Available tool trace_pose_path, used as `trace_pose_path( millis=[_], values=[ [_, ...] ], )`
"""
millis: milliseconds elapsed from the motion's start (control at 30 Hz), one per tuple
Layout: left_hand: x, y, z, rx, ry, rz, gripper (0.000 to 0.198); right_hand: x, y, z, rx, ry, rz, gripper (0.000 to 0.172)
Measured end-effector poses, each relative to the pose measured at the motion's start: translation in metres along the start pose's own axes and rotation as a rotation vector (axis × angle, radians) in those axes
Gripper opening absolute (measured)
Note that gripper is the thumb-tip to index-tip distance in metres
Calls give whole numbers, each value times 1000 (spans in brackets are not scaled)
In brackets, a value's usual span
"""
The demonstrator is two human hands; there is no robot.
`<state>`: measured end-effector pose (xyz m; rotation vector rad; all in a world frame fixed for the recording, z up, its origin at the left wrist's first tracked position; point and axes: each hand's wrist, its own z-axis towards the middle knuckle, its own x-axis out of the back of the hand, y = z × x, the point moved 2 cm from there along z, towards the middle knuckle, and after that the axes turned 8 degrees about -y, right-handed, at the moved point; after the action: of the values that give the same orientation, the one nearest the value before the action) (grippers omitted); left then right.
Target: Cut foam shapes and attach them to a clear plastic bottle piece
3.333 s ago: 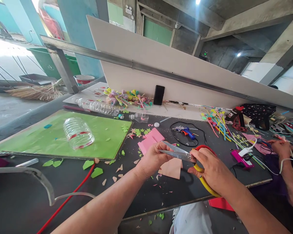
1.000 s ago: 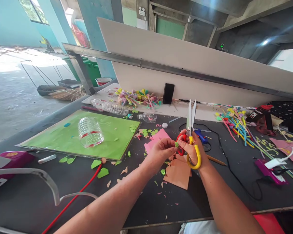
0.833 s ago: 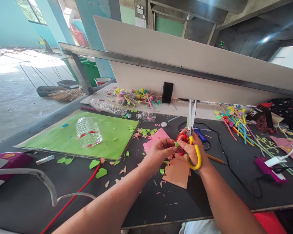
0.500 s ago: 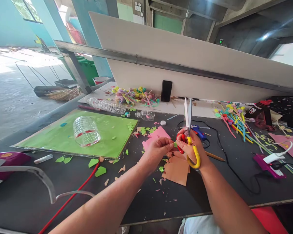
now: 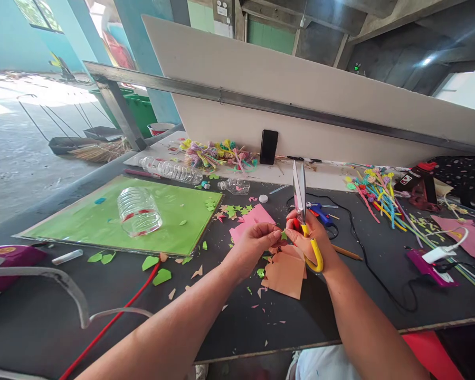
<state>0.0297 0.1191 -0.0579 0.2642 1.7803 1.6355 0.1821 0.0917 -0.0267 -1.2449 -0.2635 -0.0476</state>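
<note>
Over the tabletop [image 5: 364, 309], between its near and far edges, the left hand [image 5: 257, 244] and right hand [image 5: 311, 236] meet at a small green paper piece [image 5: 284, 235]. Left grip: thumb and fingers pinched together on the piece. Right grip: fingers curled closed around the scissors [image 5: 300, 195], blades directed away from the body, slightly apart; its thumb is at the piece, contact uncertain. Brown paper [image 5: 285, 272] lies below the hands; pink paper [image 5: 253, 219] lies just beyond the left hand. Toward the left edge, a plastic bottle [image 5: 138, 212] rests on a green sheet [image 5: 178, 227].
</note>
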Motion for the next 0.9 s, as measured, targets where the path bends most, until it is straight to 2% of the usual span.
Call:
trace_pose_path(
  millis=[100, 233, 400, 600, 900],
  values=[
    [-2, 3, -1, 14, 34, 11, 32, -2, 0, -1, -21, -7, 14, 24],
    [-4, 7, -2, 6, 61, -12, 34, -3, 3, -2, -43, -47, 144, 24],
    [-1, 9, -3, -7, 97, -19, 33, -1, 5, -3, -48, 16, 254, 25],
    [-2, 11, -4, -25, 83, -24, 34, -7, 3, -4, -77, -64, 205, 31],
    [1, 7, -2, 9, 45, -26, 35, -5, 4, -4, -75, -51, 150, 25]
  ],
)
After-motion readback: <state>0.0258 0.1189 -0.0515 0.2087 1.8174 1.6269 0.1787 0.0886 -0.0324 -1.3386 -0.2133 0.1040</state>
